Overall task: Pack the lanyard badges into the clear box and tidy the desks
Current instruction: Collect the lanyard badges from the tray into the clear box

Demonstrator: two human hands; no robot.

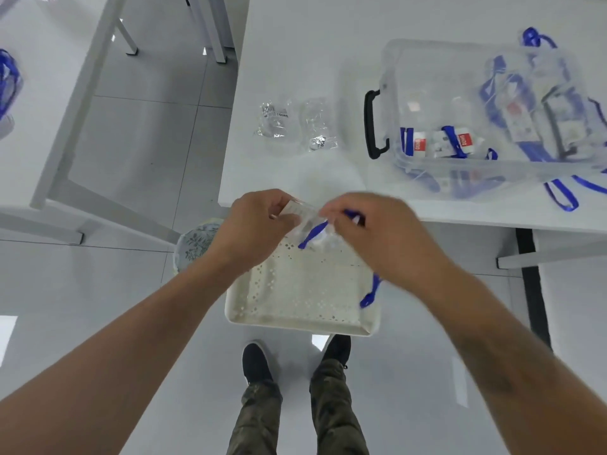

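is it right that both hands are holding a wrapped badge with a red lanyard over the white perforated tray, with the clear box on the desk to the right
Not quite: the lanyard is blue, not red, as the head view shows. The rest holds: the left hand and right hand hold the wrapped badge over the white perforated tray, and the clear box sits on the desk to the right.

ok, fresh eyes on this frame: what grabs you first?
Both hands meet at centre, the left hand and right hand sharing a grip on a clear packet with a blue lanyard coming out of it, above a white perforated basket on the floor. Next, the clear box on the desk at upper right, already holding blue-strapped badges, with two empty clear wrappers to its left.
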